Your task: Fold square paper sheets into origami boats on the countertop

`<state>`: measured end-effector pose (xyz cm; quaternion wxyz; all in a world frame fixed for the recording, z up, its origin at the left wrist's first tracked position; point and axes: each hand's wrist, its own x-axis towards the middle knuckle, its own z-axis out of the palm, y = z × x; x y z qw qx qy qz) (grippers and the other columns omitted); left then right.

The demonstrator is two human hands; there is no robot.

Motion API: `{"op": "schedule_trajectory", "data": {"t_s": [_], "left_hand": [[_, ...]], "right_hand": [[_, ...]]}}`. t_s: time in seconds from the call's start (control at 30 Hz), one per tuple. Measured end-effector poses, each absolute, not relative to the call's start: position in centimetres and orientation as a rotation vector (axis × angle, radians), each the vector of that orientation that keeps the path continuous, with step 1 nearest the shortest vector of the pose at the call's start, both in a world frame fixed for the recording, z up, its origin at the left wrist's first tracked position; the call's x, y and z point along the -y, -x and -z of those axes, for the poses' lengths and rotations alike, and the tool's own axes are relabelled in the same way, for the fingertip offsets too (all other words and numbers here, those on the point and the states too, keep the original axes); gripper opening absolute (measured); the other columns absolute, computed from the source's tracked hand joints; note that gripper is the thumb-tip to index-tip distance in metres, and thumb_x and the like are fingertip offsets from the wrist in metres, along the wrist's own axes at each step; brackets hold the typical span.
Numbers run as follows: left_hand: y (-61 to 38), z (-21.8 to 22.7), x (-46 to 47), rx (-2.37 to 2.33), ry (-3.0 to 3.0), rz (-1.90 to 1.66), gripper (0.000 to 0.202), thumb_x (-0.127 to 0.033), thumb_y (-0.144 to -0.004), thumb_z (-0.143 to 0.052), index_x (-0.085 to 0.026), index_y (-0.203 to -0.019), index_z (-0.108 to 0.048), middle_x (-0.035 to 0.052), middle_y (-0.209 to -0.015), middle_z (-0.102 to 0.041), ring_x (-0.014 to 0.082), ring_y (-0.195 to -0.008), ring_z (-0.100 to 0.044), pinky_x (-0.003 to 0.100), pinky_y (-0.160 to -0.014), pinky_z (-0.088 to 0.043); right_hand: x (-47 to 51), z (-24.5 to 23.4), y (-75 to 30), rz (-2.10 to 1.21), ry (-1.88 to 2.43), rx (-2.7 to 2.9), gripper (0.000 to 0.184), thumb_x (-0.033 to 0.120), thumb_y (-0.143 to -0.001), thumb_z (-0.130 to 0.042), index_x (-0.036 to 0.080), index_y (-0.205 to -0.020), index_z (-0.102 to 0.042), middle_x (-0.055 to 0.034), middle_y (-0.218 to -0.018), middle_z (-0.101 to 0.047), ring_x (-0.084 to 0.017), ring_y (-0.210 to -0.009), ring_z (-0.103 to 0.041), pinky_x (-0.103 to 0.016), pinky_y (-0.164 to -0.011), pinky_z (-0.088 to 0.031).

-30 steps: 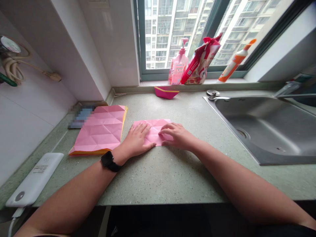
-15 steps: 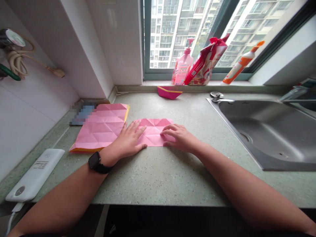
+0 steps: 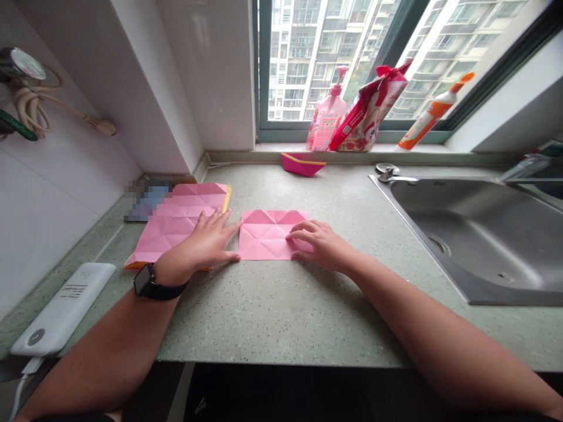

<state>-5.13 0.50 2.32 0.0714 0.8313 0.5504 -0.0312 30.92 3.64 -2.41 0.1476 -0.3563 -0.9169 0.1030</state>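
A small folded pink paper (image 3: 268, 237) with crease lines lies on the speckled green stone counter (image 3: 281, 310). My right hand (image 3: 319, 243) rests on its right side, with curved fingers on top of the paper. My left hand (image 3: 202, 243) lies flat with spread fingers, partly over a larger creased pink origami sheet (image 3: 176, 202) with a yellow-orange underside. Its fingertips are at the left edge of the small paper, and it holds nothing. A black watch (image 3: 147, 282) sits on my left wrist.
A white power bank (image 3: 64, 309) lies at the left. A blurred object (image 3: 147, 202) lies by the wall. A magenta paper boat (image 3: 302, 165), pink pump bottle (image 3: 326, 120), red-and-white bag (image 3: 368, 111) and orange-and-white tube (image 3: 426, 114) stand by the window. A steel sink (image 3: 475, 240) lies right.
My left hand has slid left off the small paper and onto the larger sheet, uncovering the small paper's left part. My right hand stays in place.
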Motion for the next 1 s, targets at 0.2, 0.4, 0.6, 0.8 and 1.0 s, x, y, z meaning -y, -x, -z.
{"op": "schedule_trajectory", "data": {"t_s": [0.2,0.4,0.6,0.8,1.0], "left_hand": [[3.8,-2.6,-0.1,-1.372,-2.608,-0.446,0.056,-0.044,-0.102,-0.08,-0.024,-0.153,-0.065,0.0158,-0.164,-0.061,0.0377,-0.156,-0.054,0.059,-0.131,-0.044],[0.8,-0.9,0.8,-1.076,-2.688,-0.437,0.045,-0.029,-0.097,-0.085,-0.021,-0.139,-0.072,0.0138,-0.145,-0.073,0.0343,-0.131,-0.07,0.051,-0.112,-0.06],[0.5,-0.9,0.7,-1.119,-2.664,-0.502,0.021,-0.021,-0.109,-0.061,-0.021,-0.122,-0.078,0.0102,-0.128,-0.079,0.0262,-0.111,-0.077,0.039,-0.094,-0.062],[0.7,-1.5,0.7,-1.233,-2.638,-0.602,0.024,-0.022,-0.112,-0.054,-0.021,-0.109,-0.078,0.0076,-0.106,-0.082,0.0226,-0.091,-0.076,0.034,-0.08,-0.057],[1.0,-1.6,0.8,-1.293,-2.598,-0.639,0.019,-0.033,-0.109,-0.067,-0.021,-0.119,-0.078,0.0094,-0.117,-0.084,0.0265,-0.101,-0.079,0.036,-0.085,-0.06]], "right_hand": [[-3.7,2.4,-30.9,-0.304,1.033,2.627,0.034,0.038,-0.098,-0.087,0.033,-0.131,-0.079,-0.0098,-0.137,-0.076,-0.033,-0.128,-0.069,-0.056,-0.111,-0.056],[-3.8,2.1,-31.0,-0.313,1.008,2.636,0.033,0.042,-0.1,-0.084,0.032,-0.131,-0.08,-0.0111,-0.136,-0.077,-0.033,-0.126,-0.069,-0.057,-0.111,-0.054],[-3.5,1.8,-31.4,-0.322,0.971,2.661,0.063,0.055,-0.088,-0.094,0.032,-0.144,-0.075,-0.0133,-0.143,-0.074,-0.037,-0.131,-0.067,-0.06,-0.115,-0.052],[-3.5,1.7,-31.5,-0.287,0.895,2.671,0.056,0.029,-0.091,-0.084,0.035,-0.146,-0.073,-0.0094,-0.142,-0.076,-0.033,-0.129,-0.07,-0.057,-0.114,-0.054],[-4.0,1.6,-31.7,-0.255,0.886,2.585,0.033,0.016,-0.103,-0.064,0.031,-0.126,-0.082,-0.0067,-0.123,-0.084,-0.025,-0.11,-0.077,-0.045,-0.099,-0.06]]}}
